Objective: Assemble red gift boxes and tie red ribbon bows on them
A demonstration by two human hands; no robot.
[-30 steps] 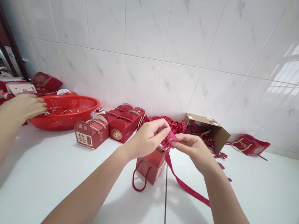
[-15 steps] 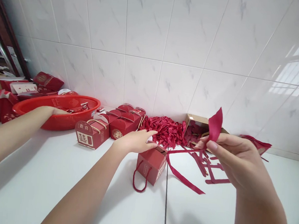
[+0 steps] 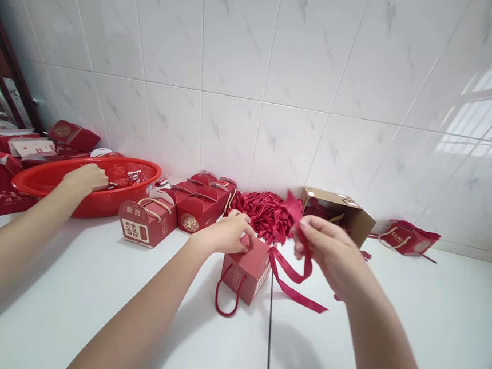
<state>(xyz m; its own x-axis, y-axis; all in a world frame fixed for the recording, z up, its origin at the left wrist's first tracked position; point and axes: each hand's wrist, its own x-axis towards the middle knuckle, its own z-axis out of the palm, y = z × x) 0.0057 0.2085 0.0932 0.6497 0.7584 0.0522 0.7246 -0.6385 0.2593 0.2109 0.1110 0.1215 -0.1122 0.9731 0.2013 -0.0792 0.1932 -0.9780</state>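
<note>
A small red gift box [image 3: 245,270] with a dark red cord handle stands on the white table near the middle. My left hand [image 3: 227,233] is on its top, the fingers curled and closed on the upper edge; their tips are partly hidden. Red satin ribbon [image 3: 302,298] runs from the right side of the box top, one tail hanging loose over the table. My right hand [image 3: 331,246], raised to the right of the box, pinches the ribbon's other end between thumb and fingers.
Another person's hand [image 3: 85,179] is in a red plastic basket [image 3: 92,211] on the left. Several red boxes [image 3: 203,206] and a pile of ribbons [image 3: 265,212] lie behind. An open cardboard box [image 3: 363,220] and a red box [image 3: 413,239] sit by the tiled wall.
My right hand has moved left towards the box with the ribbon, which now hangs slack in a loop. My left fingers have curled onto the box top. The other person's hand has lifted in the basket.
</note>
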